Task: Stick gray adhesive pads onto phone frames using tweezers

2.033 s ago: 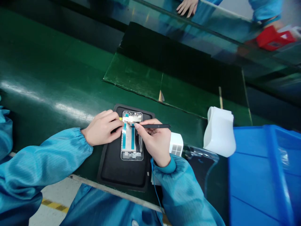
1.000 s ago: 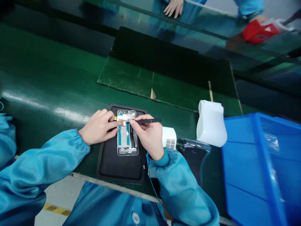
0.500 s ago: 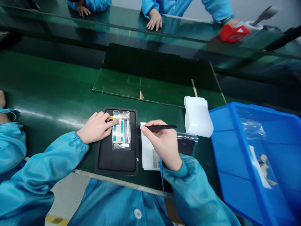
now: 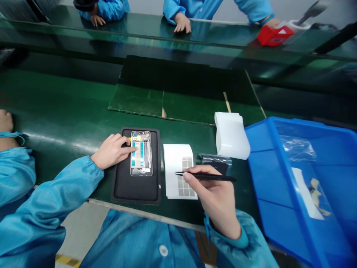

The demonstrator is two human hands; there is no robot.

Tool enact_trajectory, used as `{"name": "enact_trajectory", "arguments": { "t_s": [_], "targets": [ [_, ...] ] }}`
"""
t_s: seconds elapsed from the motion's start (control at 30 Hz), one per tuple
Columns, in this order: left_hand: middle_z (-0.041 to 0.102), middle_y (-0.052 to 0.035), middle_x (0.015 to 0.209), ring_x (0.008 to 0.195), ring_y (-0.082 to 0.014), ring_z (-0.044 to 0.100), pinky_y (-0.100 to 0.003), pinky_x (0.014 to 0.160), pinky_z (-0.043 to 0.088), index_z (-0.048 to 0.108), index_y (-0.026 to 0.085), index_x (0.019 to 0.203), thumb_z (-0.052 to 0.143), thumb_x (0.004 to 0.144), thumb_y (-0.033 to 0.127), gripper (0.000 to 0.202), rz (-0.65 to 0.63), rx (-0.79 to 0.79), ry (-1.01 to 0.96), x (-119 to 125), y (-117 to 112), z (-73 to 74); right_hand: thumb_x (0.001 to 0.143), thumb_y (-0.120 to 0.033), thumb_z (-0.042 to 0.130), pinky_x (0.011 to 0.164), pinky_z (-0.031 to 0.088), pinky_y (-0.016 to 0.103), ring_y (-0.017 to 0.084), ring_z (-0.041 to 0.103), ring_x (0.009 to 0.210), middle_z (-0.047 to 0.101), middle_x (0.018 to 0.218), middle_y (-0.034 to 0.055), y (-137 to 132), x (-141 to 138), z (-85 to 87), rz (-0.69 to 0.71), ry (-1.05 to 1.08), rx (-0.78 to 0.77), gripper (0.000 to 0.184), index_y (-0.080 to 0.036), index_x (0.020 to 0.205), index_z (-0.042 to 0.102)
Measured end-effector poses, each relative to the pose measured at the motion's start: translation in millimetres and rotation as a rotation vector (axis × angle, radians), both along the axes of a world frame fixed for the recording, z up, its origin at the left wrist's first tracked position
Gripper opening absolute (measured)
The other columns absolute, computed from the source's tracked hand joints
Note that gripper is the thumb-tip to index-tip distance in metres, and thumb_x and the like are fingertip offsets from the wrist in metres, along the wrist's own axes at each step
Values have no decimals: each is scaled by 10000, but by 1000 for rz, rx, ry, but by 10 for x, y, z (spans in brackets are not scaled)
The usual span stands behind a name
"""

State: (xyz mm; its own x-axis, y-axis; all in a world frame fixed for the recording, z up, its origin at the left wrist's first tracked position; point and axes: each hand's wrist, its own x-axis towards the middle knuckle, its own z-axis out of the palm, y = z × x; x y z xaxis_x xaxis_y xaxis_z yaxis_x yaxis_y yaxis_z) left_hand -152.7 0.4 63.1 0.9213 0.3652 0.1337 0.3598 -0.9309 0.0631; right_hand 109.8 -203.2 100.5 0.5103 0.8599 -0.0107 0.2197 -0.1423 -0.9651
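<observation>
An opened smartphone (image 4: 141,160), its inner parts and blue strips showing, lies on a black padded tray (image 4: 136,191). My left hand (image 4: 112,150) rests at the phone's left edge, index finger stretched out onto its inside and the other fingers bent. Beside a small yellow tab (image 4: 129,139) its fingertips are partly hidden. My right hand (image 4: 216,193) is closed around black tweezers (image 4: 214,176), held nearly level. Their tips are over a white sheet (image 4: 171,160) with rows of small grey squares (image 4: 186,191). Whether the tips touch the sheet I cannot tell.
Right of the sheet lies a dark item in clear plastic wrap (image 4: 216,160). Behind it stands a curled white sheet (image 4: 232,136). A blue bin (image 4: 264,178) holding plastic film takes up the right side. Other people's hands (image 4: 182,23) rest across the bench; another person's arm (image 4: 13,171) is at left.
My right hand has moved right and toward me with the tweezers, from near the tray to over the grey squares, uncovering more of the sheet. My left hand stays on the phone.
</observation>
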Motion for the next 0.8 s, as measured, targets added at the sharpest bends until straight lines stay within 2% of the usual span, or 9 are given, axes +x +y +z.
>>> {"name": "enact_trajectory", "arguments": {
  "t_s": [0.17,0.3,0.43,0.53,0.63,0.73,0.8],
  "targets": [
    [613,-87,1094,905,-239,490,-365,767,411,611,312,1332,489,987,218,377,28,40,104,42,-1,72,747,-358,842,507,534,289,204,680,654,730,839,55,-330,235,-158,-146,-9,-45,214,-226,840,702],
    [606,-81,1108,902,-243,502,-374,757,406,592,374,1342,492,978,206,413,-11,48,164,26,4,119,724,-350,862,619,565,319,215,696,720,721,838,50,-595,511,-371,-323,15,-24,257,-222,877,701],
    [609,-96,1078,862,-261,509,-388,710,396,572,364,1367,463,964,190,452,-43,73,185,-22,18,159,731,-368,849,632,548,306,179,670,663,691,755,19,-793,754,-488,-468,11,22,272,-201,873,689],
    [601,-102,1063,840,-273,518,-393,680,398,660,332,1250,427,967,237,379,-53,39,111,94,52,220,735,-382,837,669,555,318,175,670,690,692,792,24,-873,870,-532,-535,-1,63,283,-188,870,680],
    [601,-102,1089,895,-284,545,-414,715,443,681,292,1194,442,957,284,336,-86,-38,0,514,-24,328,741,-388,829,690,567,335,181,683,703,705,815,33,-892,921,-575,-538,15,86,301,-188,911,682],
    [608,-93,1138,1022,-268,564,-410,829,486,648,240,1223,486,945,281,324,-165,-193,-90,1210,-263,400,744,-389,824,759,581,372,202,707,769,724,877,54,-876,936,-615,-522,6,106,324,-186,952,682],
    [613,-86,1159,1045,-253,568,-399,875,484,633,212,1221,515,945,291,310,-214,-284,-86,1713,-458,385,749,-385,819,799,583,390,217,717,821,730,918,68,-862,947,-629,-508,-16,112,326,-185,964,678]
  ]
}}
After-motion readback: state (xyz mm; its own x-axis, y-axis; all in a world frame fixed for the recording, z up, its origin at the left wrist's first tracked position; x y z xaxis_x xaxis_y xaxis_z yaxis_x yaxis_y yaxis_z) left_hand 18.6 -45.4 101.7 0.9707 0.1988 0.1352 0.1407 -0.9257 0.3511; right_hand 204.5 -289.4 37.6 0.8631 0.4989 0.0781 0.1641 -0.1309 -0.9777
